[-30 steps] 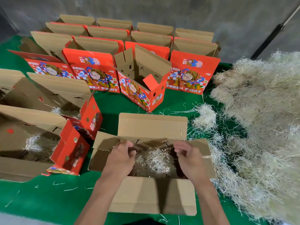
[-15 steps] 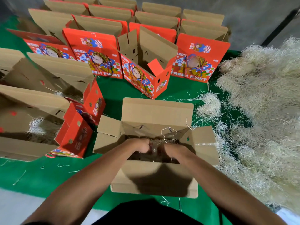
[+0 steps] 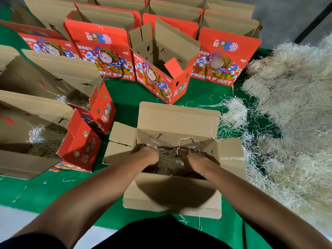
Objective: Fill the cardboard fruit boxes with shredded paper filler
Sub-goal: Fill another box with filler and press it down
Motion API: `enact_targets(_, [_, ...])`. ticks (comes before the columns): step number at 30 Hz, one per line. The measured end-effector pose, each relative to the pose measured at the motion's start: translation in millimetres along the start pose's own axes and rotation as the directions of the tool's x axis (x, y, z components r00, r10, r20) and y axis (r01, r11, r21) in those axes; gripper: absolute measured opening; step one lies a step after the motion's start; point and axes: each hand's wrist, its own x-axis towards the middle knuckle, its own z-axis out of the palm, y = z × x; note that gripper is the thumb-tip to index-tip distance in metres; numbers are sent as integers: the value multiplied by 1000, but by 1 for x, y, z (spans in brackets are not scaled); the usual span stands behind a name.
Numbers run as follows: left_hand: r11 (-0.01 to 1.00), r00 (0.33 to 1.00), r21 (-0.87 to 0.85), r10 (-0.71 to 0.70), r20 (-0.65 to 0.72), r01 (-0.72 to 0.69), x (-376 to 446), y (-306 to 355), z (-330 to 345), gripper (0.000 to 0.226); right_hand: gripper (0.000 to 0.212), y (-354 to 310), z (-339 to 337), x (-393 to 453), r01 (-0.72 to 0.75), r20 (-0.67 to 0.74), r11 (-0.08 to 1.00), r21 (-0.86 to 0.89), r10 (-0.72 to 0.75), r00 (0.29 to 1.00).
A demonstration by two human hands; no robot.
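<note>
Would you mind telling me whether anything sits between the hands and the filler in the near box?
Nothing visible does: left hand and right hand are down inside the open box, against the shredded paper.

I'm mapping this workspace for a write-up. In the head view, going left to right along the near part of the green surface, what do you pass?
Box with filler already in it → open box being packed, with the left hand then the right hand down in its filler → big pile of shredded paper.
</note>
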Motion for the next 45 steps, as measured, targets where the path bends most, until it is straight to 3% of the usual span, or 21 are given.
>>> enact_targets(4, [984, 976, -110, 117, -185, -139, -11, 11, -24, 5, 43, 1, -5, 7, -73, -16, 997, 26, 73, 997])
enact_targets(6, [950, 953, -197, 197, -231, -244, -11, 18, -22, 11, 41, 3, -6, 10, -76, 3, 996, 43, 76, 997])
enact_targets(9, [941, 961, -204, 250, -120, -270, -5, 23, -9, 32, 62, 8, -5, 13, -36, 75, 995, 95, 29, 997])
enact_targets(12, [985, 993, -138, 98, -67, -106, -1, 24, 4, 37, 40, 7, -1, 20, 118, 205, 989, 87, -134, 970])
enact_targets(15, [985, 993, -126, 110, -47, -115, 13, 22, 14, 33, 35, 4, 7, 31, 195, 294, 979, 54, -202, 934])
enact_targets(19, [973, 993, -199, 118, -14, -118, 24, 13, 23, 36, 41, 4, 12, 39, 248, 369, 962, -117, -190, 910])
enact_targets(22, [907, 983, -382, 178, -32, -177, 23, -2, 29, 34, 43, 4, 10, 46, 220, 387, 952, -210, -126, 914])
enact_targets(25, [954, 981, -231, 192, -16, -190, 24, -5, 27, 34, 75, 6, 13, 51, 117, 356, 964, -240, -24, 934])
enact_targets(28, [982, 980, -44, 188, 69, -185, 16, 7, 18, 38, 88, 5, 10, 46, 112, 340, 946, -303, -2, 940])
enact_targets(30, [982, 982, 43, 184, 40, -186, 7, 11, 8, 33, 72, 6, 3, 38, 97, 277, 951, -293, -13, 961])
enact_targets(33, [956, 947, 55, 292, -135, -287, 0, 15, -2, 19, 25, 10, 2, 28, 121, 53, 936, -330, -110, 993])
enact_targets(35, [931, 899, 180, 357, -255, -318, -3, 14, -5, 17, 23, 3, 5, 28, 176, -22, 928, -329, -194, 981])
enact_targets(36, [923, 892, 230, 364, -268, -308, -4, 14, -6, 18, 23, -3, 7, 31, 226, 10, 922, -316, -234, 972])
enact_targets(39, [952, 956, 162, 278, -94, -261, 3, 8, -5, 29, 26, -15, 15, 34, 317, 222, 890, -328, -253, 942])
enact_targets(42, [975, 978, 101, 188, 89, -197, 14, -3, -9, 34, 35, -7, 32, 37, 335, 260, 904, -265, -267, 928])
enact_targets(45, [963, 969, 193, 151, 193, -189, 22, 1, -6, 47, 41, 2, 40, 40, 297, 271, 886, -357, -206, 940])
